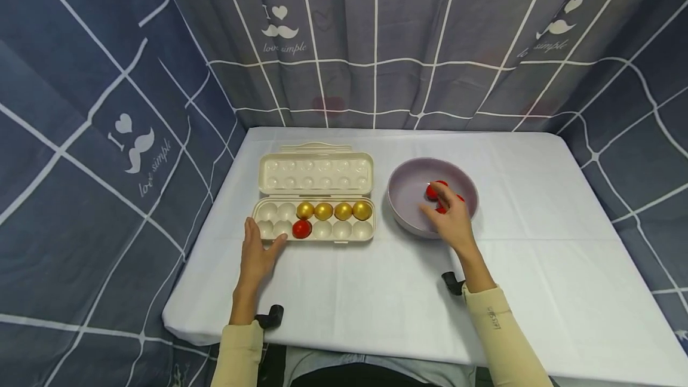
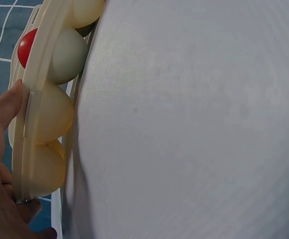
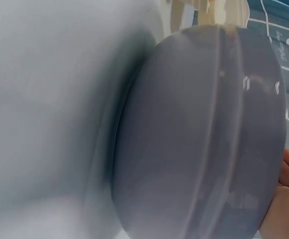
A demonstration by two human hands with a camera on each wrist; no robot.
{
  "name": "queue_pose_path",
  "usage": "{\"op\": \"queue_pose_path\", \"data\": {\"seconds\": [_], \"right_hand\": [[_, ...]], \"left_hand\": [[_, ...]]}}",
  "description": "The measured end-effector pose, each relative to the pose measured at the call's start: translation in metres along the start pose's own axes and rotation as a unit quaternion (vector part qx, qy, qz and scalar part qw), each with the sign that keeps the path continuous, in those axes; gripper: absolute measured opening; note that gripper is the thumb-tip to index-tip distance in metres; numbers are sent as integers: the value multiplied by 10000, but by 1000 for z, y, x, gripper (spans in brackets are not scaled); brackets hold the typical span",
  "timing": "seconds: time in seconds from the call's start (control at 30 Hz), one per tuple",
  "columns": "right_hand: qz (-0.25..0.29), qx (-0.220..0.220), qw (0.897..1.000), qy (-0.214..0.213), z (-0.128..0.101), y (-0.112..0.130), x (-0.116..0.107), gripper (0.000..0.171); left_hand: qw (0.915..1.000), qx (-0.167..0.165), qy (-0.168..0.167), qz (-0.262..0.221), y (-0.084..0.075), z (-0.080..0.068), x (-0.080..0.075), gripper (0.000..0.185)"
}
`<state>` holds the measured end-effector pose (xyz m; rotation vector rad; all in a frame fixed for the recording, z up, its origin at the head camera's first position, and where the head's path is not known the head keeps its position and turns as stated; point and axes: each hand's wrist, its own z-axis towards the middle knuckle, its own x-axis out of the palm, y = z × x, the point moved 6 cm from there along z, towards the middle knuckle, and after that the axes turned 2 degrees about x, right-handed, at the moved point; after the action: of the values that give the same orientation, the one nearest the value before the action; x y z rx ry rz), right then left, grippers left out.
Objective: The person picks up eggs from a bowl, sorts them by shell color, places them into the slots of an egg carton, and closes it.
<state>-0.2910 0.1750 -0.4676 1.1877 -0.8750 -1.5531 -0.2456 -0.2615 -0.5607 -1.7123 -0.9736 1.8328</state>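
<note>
A cream egg carton [image 1: 341, 239] lies with its lid folded back. Several gold eggs [image 1: 343, 211] fill cups of its back row, and one red egg [image 1: 301, 229] sits in the front row. My left hand [image 1: 258, 258] holds the carton's front left corner, thumb on the front edge and fingers round the left end. To the right stands a purple-grey bowl [image 1: 403, 196] with red eggs [image 1: 432, 193] in it. My right hand [image 1: 453, 223] reaches over the bowl's front rim, thumb and fingers spread above the red eggs, which it partly hides.
A white cloth covers the table [image 1: 537, 208]. The carton's upturned lid [image 1: 316, 173] lies behind the egg cups. Dark grid-patterned curtains [image 1: 344, 34] hang at the back and both sides. A black wrist-worn piece [image 1: 453, 283] sticks out beside the right wrist, close over the table.
</note>
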Motion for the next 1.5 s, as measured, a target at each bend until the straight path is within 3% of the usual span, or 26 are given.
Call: {"op": "queue_pose_path", "data": {"seconds": [0.17,0.5,0.8,1.03,1.27,1.5], "right_hand": [[-286,54,9995,-88,8,-19,-3,53],[-1037,490,9933,-144,20,-28,-5,55],[-2366,529,9702,36,35,-40,0,62],[-2567,1058,9594,489,47,-53,3,68],[-2949,816,9493,724,55,-61,9,68],[-2939,846,9493,728,60,-63,9,65]], "left_hand": [[10000,-36,-78,30,2,0,-1,108],[10000,-28,-23,76,-1,1,0,108],[9997,-112,20,209,-1,2,2,107],[9996,-129,-17,247,1,3,0,107],[9997,-178,29,174,0,1,0,108],[9997,-147,-26,180,0,2,-1,108]]}}
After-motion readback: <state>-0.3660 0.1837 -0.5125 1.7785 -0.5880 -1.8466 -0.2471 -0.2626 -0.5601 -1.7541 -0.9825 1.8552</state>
